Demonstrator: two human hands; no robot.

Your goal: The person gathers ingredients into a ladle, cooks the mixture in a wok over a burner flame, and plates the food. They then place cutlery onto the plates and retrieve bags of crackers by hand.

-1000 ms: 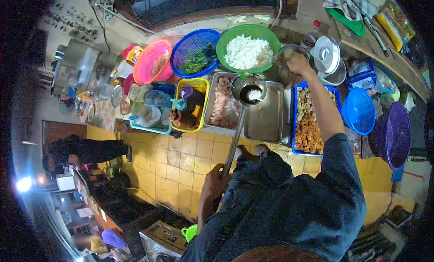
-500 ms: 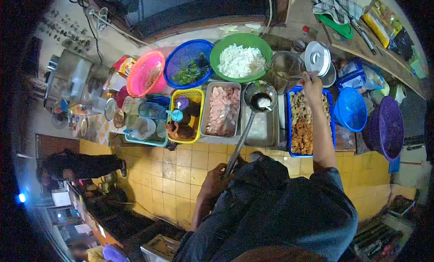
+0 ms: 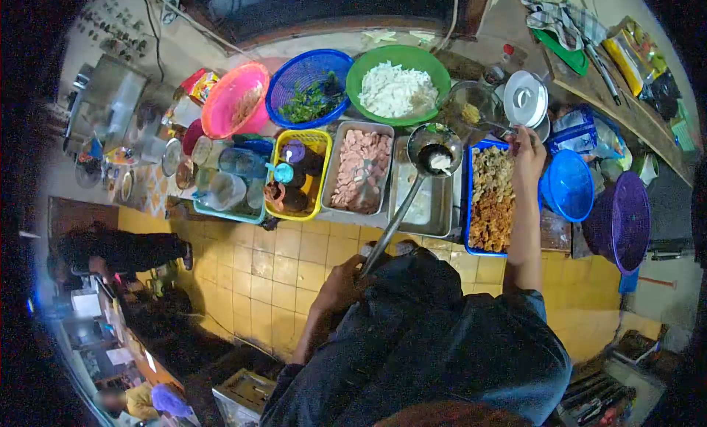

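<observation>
While the left hand (image 3: 342, 282) grips a long ladle (image 3: 404, 206) by its handle, the cup (image 3: 417, 146) hangs over the back of a metal tray (image 3: 423, 212), dark liquid (image 3: 425, 160) and a white dollop (image 3: 440, 162) in it. Right hand (image 3: 529, 151) is pinching a spoon (image 3: 497, 123) with yellowish stuff (image 3: 470, 113) on it at the clear bowl (image 3: 482, 92), can't tell if they actually touch, and that hand's over the back corner of a blue tray (image 3: 468, 235) of brown chunks (image 3: 492, 199)

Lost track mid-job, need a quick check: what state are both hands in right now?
Left hand: closed, holding the long-handled ladle.
Right hand: closed on a thin utensil, apparently a spoon.
</observation>
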